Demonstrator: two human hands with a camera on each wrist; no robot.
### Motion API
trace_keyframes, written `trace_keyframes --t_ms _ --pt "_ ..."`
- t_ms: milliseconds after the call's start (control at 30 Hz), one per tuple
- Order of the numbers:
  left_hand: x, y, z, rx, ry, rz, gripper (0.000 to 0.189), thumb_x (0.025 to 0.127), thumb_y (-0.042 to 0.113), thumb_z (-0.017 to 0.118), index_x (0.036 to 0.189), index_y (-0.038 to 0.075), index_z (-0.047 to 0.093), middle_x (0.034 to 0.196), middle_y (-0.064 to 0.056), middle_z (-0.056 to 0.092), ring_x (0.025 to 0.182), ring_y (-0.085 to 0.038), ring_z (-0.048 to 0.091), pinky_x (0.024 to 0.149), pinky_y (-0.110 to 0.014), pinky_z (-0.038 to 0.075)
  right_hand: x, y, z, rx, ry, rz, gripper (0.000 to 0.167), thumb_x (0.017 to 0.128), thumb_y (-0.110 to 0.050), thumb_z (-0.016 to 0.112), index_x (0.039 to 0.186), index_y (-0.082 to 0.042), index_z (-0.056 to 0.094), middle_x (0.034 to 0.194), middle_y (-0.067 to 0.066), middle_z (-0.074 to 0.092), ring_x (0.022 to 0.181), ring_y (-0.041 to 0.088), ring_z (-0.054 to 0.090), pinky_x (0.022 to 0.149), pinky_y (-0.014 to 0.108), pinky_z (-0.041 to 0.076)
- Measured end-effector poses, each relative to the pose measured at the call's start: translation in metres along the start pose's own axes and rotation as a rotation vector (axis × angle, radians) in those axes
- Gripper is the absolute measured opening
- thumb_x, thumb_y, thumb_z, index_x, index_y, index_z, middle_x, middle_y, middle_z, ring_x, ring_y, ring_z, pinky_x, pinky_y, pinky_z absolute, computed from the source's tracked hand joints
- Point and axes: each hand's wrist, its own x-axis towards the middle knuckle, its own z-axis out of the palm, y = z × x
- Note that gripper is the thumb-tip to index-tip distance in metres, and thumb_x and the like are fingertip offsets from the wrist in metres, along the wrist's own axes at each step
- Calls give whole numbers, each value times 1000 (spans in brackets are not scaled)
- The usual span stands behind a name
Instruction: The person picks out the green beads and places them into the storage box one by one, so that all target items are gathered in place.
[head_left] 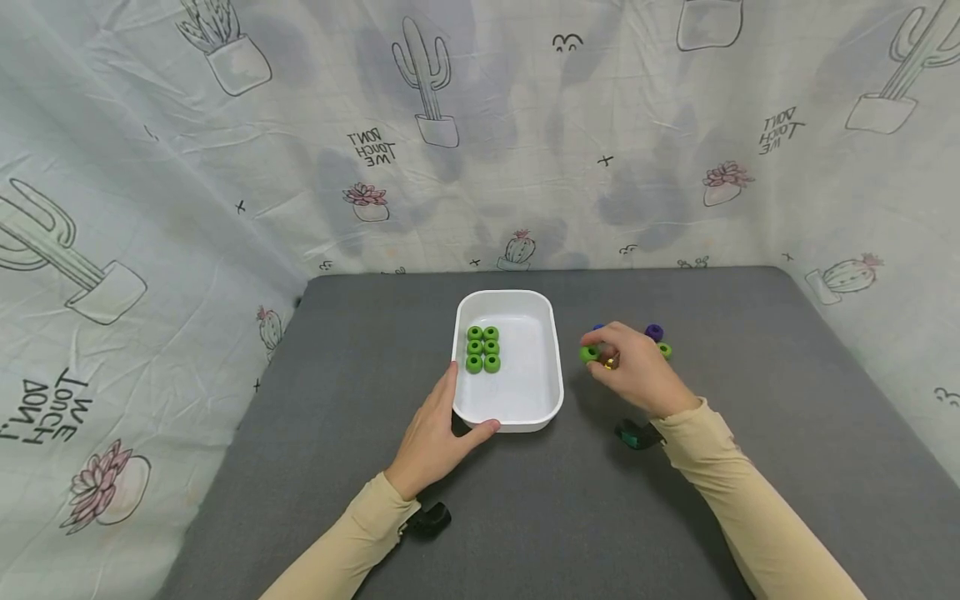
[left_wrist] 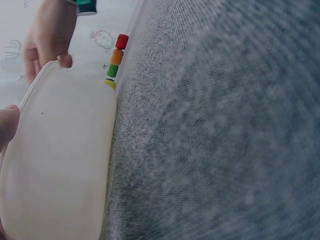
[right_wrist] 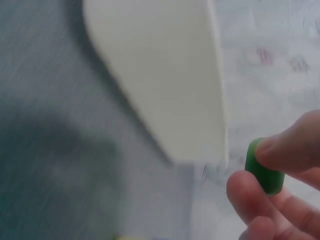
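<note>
My right hand (head_left: pixel 637 367) pinches a green bead (head_left: pixel 589 354) between thumb and fingertips, just right of the white tray (head_left: pixel 557 392). The right wrist view shows this green bead (right_wrist: pixel 265 167) gripped off the table, beside the tray wall (right_wrist: pixel 165 75). Inside the tray, several green beads (head_left: pixel 491 347) stand in two columns on its left side. My left hand (head_left: pixel 431 442) rests against the tray's near left corner, fingers straight along the side and thumb at the front rim. In the left wrist view its thumb tip (left_wrist: pixel 7 125) touches the rim.
Around the right hand lie a purple bead (head_left: pixel 654 332), a green one (head_left: pixel 664 351) and a partly hidden yellow one (head_left: pixel 609 364). Past the tray, the left wrist view shows red (left_wrist: pixel 122 41) and orange (left_wrist: pixel 117 56) beads. Patterned cloth (head_left: pixel 487 183) hangs behind the grey table (head_left: pixel 360 333).
</note>
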Motion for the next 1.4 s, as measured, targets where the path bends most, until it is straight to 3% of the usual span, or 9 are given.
trace_keyframes --t_ms 233,533,767,933,1267,1400 --pt "0 1 1 -5 11 8 112 91 68 69 168 11 10 174 -9 17 159 -28 25 122 -56 31 19 -31 14 47 -60 -51 28 90 -1 72 118 -4 73 108 6 68 82 15 64 70 31 54" --pt "0 2 1 2 24 19 113 90 67 70 168 11 11 174 -8 19 157 -29 29 120 -57 34 45 -60 29 46 -177 -76 29 90 0 71 118 -7 73 112 7 69 86 17 65 71 31 55" --pt "-2 2 1 8 51 47 111 91 64 71 167 7 15 173 -12 21 156 -34 32 117 -60 37 65 -71 45 12 -228 -189 25 90 -2 73 115 -3 74 110 8 72 84 17 70 77 31 58" --pt "-1 0 1 11 41 40 112 91 64 72 168 9 12 174 -9 19 157 -31 31 119 -58 36 79 -77 61 8 -256 -215 23 88 -2 77 111 -4 75 105 6 74 79 12 69 77 28 57" --pt "-2 1 0 20 55 62 110 92 62 72 168 7 14 173 -12 21 156 -33 31 118 -58 36 101 -84 83 -68 -378 -177 21 87 -6 81 108 -5 76 105 5 75 88 15 66 84 30 55" --pt "-2 1 0 20 50 66 110 92 62 72 168 7 13 173 -12 21 156 -33 31 118 -59 35 109 -84 91 -102 -437 -193 19 84 -5 81 102 -8 76 95 3 72 86 15 61 84 32 52"
